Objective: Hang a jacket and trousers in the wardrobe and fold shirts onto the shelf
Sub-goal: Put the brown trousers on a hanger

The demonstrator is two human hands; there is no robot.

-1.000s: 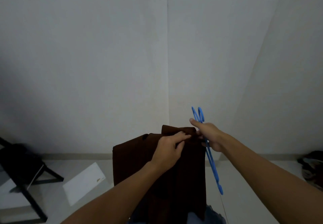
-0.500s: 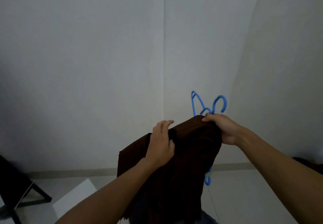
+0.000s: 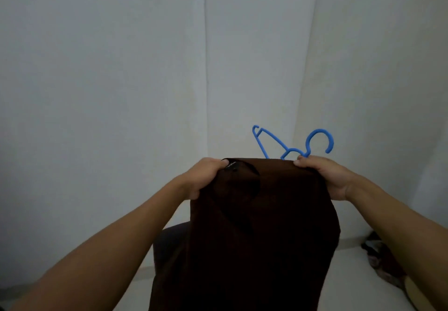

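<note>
Dark brown trousers point(image 3: 254, 233) hang in front of me, held up by their top edge. My left hand point(image 3: 201, 177) grips the left corner of that edge, near a small button. My right hand point(image 3: 324, 177) grips the right corner together with a blue plastic hanger point(image 3: 312, 142). The hanger's hook and one shoulder stick up behind the cloth; the rest of it is hidden by the trousers.
Plain pale walls meet in a corner ahead. A heap of dark clothes point(image 3: 380, 257) lies on the light floor at the lower right. The skirting point(image 3: 349, 240) runs along the wall base.
Both hands have spread apart along the top edge of the trousers and lifted it higher. The hanger has turned, its hook now upright behind the cloth. The view has tilted up, away from the floor.
</note>
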